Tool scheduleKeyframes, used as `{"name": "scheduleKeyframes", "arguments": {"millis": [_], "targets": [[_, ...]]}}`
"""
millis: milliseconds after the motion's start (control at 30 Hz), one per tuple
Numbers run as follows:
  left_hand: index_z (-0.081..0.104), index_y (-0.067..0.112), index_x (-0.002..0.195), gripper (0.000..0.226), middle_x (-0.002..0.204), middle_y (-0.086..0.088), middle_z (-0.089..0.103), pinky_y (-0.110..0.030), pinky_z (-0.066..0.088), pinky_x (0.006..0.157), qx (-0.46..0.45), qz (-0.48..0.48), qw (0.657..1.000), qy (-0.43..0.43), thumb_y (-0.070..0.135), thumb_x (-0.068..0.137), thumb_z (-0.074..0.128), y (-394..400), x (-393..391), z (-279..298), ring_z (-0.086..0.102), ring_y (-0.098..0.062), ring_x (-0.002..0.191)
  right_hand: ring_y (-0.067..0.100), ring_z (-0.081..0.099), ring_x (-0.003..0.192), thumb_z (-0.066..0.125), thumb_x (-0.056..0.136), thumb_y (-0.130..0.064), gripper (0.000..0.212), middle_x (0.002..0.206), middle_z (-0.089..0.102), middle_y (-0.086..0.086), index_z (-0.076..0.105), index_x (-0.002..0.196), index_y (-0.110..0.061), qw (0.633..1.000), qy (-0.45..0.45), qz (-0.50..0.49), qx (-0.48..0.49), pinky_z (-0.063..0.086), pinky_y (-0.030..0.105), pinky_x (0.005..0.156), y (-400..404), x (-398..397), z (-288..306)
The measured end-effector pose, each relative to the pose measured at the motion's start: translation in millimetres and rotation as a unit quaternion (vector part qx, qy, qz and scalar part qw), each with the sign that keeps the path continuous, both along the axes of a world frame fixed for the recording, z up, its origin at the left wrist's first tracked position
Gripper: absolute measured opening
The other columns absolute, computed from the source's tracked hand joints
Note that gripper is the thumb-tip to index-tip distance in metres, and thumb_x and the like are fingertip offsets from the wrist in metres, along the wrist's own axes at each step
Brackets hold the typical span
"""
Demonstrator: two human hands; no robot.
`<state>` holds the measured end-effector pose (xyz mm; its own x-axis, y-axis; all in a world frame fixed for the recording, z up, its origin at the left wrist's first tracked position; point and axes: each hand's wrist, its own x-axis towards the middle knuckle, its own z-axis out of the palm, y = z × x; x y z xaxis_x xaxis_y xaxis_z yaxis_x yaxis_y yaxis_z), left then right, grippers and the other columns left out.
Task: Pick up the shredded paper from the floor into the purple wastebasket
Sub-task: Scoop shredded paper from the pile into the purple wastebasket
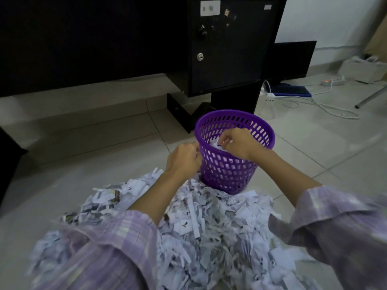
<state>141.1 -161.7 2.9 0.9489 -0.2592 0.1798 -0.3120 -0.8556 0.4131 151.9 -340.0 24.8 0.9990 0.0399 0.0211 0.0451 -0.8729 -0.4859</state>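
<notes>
Now | left hand (184, 158) fingers grip wastebasket (228, 172) rim | right hand (236, 143) fingers pinch shredded paper (215, 143) inside

Dark cabinet (230, 45) on pale tiled floor (104, 143)

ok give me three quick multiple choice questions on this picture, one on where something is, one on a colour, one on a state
1. Where is the right hand?
A. over the wastebasket opening
B. flat on the floor
C. on the cabinet

2. What colour is the wastebasket?
A. green
B. purple
C. white

3. How is the shredded paper?
A. all in the basket
B. mostly piled on the floor
C. bagged up

Answers: 1 A, its fingers curl round paper just inside the rim. 2 B, the mesh wall is purple. 3 B, a big heap lies in front of the basket, only a little inside.
</notes>
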Motion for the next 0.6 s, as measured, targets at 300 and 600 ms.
{"name": "scheduleKeyframes", "arguments": {"millis": [300, 600], "targets": [[0.057, 0.008, 0.119, 0.031, 0.125, -0.011, 0.058, -0.035, 0.048, 0.089, 0.068, -0.003, 0.99, 0.127, 0.025, 0.095, 0.047, 87, -93, -71, 0.056, -0.03, 0.113, 0.018, 0.058, 0.105, 0.064, 0.088, -0.014, 0.023, 0.117, 0.062, 0.006, 0.065, 0.11, -0.01, 0.987, 0.146, 0.009, 0.066, 0.048, 0.023, 0.087, 68, -106, -86], [0.047, 0.007, 0.129, 0.036, 0.135, -0.011, 0.045, -0.032, 0.042, 0.095, 0.054, 0.031, 0.977, 0.204, 0.022, 0.097, 0.045, 154, -158, -143, 0.046, -0.026, 0.122, 0.025, -0.002, 0.149, 0.076, 0.045, -0.078, 0.137, 0.159, -0.006, -0.005, 0.004, 0.152, -0.034, 0.945, 0.311, 0.042, 0.091, 0.018, 0.045, 0.119, 161, -176, -188]]}}
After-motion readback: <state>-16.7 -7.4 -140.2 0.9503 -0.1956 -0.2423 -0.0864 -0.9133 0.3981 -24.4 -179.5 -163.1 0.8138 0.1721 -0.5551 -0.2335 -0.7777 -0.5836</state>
